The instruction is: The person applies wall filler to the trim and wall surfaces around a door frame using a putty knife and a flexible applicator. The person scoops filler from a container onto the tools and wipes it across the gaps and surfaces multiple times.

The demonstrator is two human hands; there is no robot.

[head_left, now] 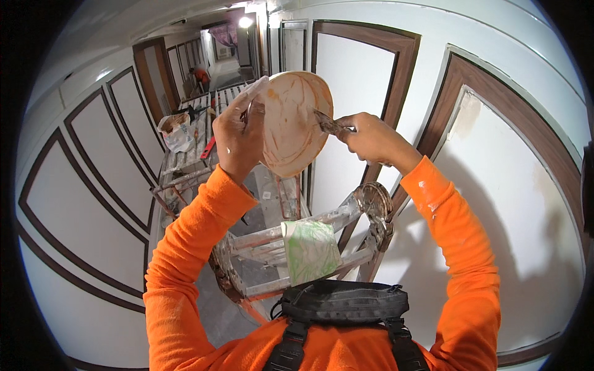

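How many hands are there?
2: the left hand holding the round board, the right hand gripping a scraper. Hands of the distant person can't be made out.

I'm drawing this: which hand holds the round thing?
The left hand: it holds the pale round disc, while the right hand grips a dark, smeared tool.

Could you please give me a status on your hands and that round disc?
Left hand holds smeared disc. Right hand grips dark tool at disc. Green-smeared sheet below, blocking neither.
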